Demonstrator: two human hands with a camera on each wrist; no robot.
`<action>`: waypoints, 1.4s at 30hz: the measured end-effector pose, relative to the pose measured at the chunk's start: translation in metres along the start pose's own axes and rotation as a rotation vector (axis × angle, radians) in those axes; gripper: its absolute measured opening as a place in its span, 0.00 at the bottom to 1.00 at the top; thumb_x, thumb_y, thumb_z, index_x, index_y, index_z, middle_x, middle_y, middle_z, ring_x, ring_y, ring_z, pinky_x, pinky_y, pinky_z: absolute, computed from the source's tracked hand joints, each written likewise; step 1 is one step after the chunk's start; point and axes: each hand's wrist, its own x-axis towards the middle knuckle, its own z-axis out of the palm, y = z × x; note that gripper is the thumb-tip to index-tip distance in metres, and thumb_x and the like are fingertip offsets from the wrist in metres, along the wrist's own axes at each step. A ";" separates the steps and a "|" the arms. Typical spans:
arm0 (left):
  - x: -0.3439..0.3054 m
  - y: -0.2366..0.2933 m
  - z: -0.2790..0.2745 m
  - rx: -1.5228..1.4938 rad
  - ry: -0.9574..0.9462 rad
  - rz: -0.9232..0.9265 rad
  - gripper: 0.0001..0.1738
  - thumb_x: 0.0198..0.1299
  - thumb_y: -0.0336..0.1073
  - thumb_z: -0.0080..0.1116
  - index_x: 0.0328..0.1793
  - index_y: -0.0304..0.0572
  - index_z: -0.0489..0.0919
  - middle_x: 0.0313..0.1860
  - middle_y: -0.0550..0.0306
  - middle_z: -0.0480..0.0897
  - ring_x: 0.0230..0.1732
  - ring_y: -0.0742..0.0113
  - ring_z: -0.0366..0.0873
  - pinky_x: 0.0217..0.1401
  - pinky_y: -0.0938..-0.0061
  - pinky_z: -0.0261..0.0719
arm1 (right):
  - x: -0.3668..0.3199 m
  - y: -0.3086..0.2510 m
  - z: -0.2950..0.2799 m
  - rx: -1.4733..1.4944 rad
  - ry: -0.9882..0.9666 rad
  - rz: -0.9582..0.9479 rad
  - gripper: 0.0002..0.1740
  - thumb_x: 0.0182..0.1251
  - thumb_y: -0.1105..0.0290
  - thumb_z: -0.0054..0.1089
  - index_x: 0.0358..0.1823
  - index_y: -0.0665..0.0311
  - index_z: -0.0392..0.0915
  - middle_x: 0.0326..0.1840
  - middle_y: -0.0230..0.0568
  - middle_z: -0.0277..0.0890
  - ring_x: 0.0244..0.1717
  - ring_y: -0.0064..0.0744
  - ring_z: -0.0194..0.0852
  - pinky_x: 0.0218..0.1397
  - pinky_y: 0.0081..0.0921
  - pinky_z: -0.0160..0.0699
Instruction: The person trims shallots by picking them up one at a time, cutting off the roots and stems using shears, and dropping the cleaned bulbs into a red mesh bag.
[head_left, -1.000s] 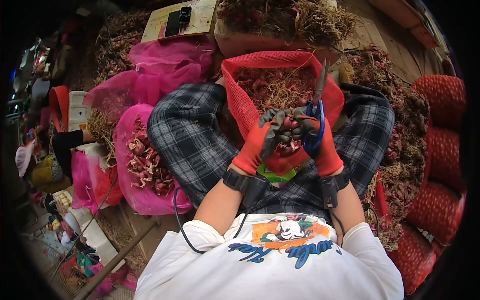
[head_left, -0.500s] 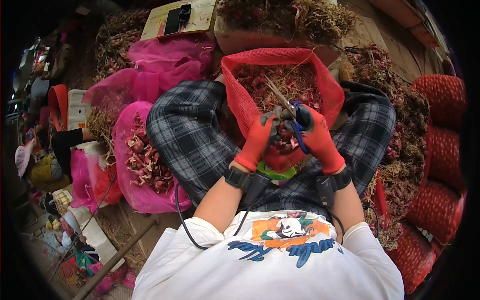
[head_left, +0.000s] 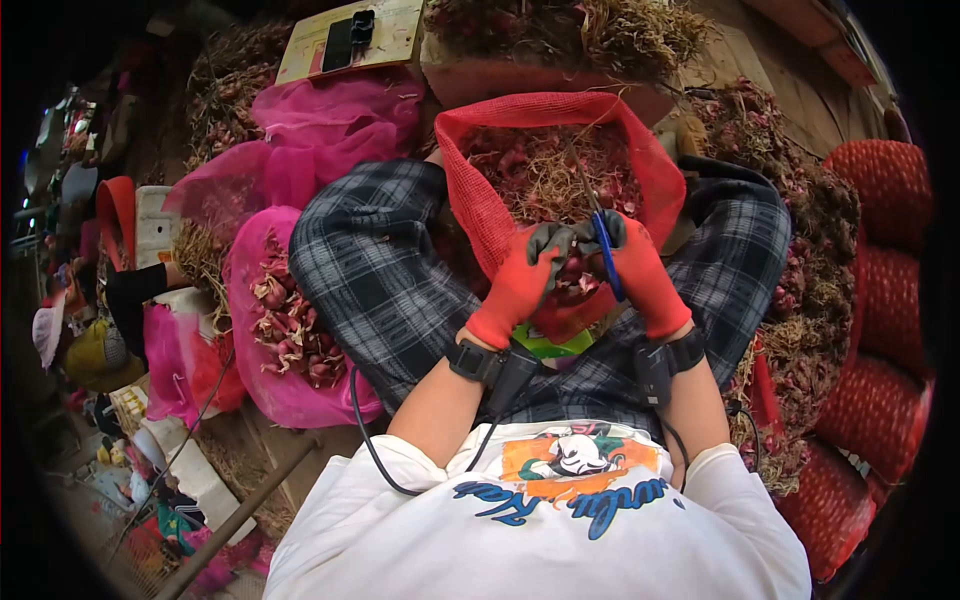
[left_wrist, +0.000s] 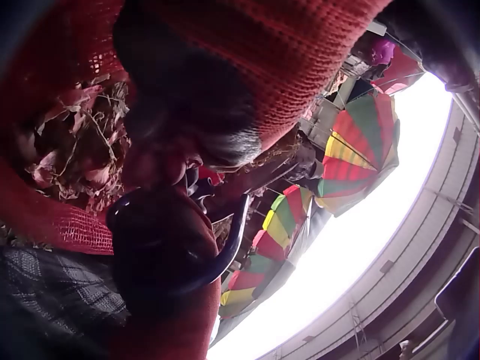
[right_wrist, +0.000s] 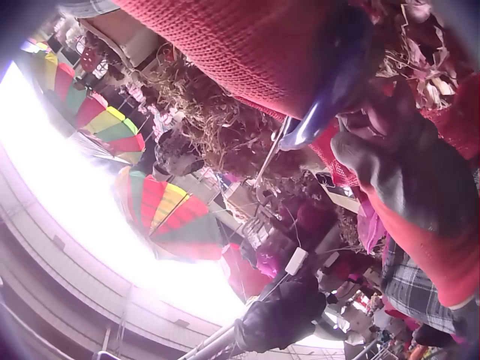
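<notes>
Both hands wear red gloves with dark grey palms and meet above an open red mesh bag (head_left: 462, 180) of shallots and dry trimmings. My left hand (head_left: 522, 272) grips a shallot (right_wrist: 375, 121) in its curled fingers, close against the other hand. The right hand (head_left: 640, 272) holds scissors (head_left: 604, 250) by their blue handles, the blades pointing away over the bag. In the left wrist view, a blue handle loop (left_wrist: 238, 244) curves beside the glove. Below the hands, shallots (head_left: 578, 285) show near the bag's close edge; the fingers partly cover them.
A pink mesh bag (head_left: 240, 300) of shallots stands left of the plaid-trousered legs. Dried shallots (head_left: 810, 260) lie heaped on the right, beside full red sacks (head_left: 885, 310). A phone (head_left: 338, 46) lies on a board at the back. Cables hang from both wrist cameras.
The scissors first stood upright, then swung toward the left with blades over the bag, and now point up and away again. Both hands have stayed together over the bag.
</notes>
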 end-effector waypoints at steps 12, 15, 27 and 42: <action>-0.003 0.026 -0.006 -0.144 0.015 -0.048 0.21 0.67 0.35 0.47 0.64 0.35 0.65 0.55 0.50 0.75 0.56 0.63 0.74 0.58 0.72 0.72 | 0.004 0.023 -0.005 0.385 0.220 0.139 0.12 0.56 0.77 0.54 0.43 0.67 0.74 0.30 0.35 0.77 0.23 0.19 0.72 0.26 0.17 0.73; 0.006 0.011 -0.010 -0.453 -0.031 -0.194 0.19 0.68 0.35 0.46 0.62 0.35 0.67 0.53 0.52 0.77 0.54 0.66 0.75 0.55 0.74 0.73 | 0.004 0.016 -0.005 0.446 0.214 0.101 0.11 0.58 0.76 0.55 0.44 0.67 0.75 0.31 0.32 0.76 0.24 0.16 0.71 0.27 0.15 0.72; 0.010 -0.004 -0.001 -0.550 -0.063 -0.267 0.17 0.66 0.34 0.48 0.59 0.38 0.69 0.51 0.52 0.78 0.50 0.70 0.76 0.49 0.75 0.75 | 0.000 0.002 0.004 0.489 -0.020 0.073 0.14 0.56 0.79 0.59 0.45 0.69 0.74 0.35 0.34 0.78 0.33 0.19 0.77 0.36 0.19 0.76; 0.010 0.014 -0.005 -0.793 -0.236 -0.422 0.13 0.70 0.46 0.45 0.46 0.45 0.73 0.41 0.63 0.76 0.38 0.75 0.76 0.39 0.79 0.76 | -0.005 -0.004 -0.001 0.750 -0.095 0.140 0.16 0.53 0.78 0.57 0.45 0.72 0.73 0.34 0.35 0.76 0.27 0.19 0.71 0.28 0.17 0.71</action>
